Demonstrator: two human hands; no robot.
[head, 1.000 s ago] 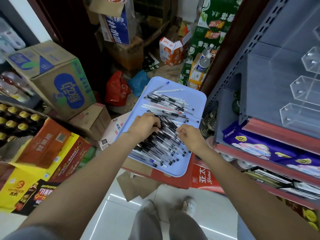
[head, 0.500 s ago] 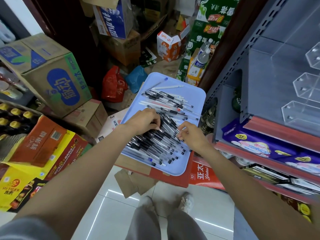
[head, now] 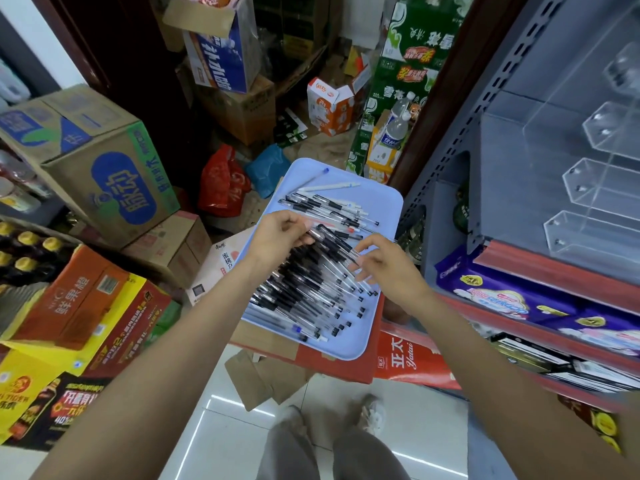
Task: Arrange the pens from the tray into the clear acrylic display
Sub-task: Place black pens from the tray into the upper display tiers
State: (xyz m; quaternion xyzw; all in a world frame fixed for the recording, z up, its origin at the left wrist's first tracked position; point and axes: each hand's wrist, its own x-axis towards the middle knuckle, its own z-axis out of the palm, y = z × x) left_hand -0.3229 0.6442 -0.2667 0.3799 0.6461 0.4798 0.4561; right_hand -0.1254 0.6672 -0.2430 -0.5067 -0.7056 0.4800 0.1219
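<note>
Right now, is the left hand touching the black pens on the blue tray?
Touching: the head view shows the left hand gripping a bunch of black pens.

Clear pens [head: 311, 285] with black caps lie heaped slantwise in a light blue tray [head: 349, 346], a few white ones at its far end. The clear acrylic display [head: 599, 188] stands on the shelf to the right, its tiered pockets without pens.

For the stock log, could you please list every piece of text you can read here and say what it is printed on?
"脉动": green and blue carton
"鲜果橙": orange case
"亚太" and "Yatai": red box under the tray
"蜜桃": white box
"雪花": green cartons
Purple packs, bottle label, pen barrels: unreadable.
</note>
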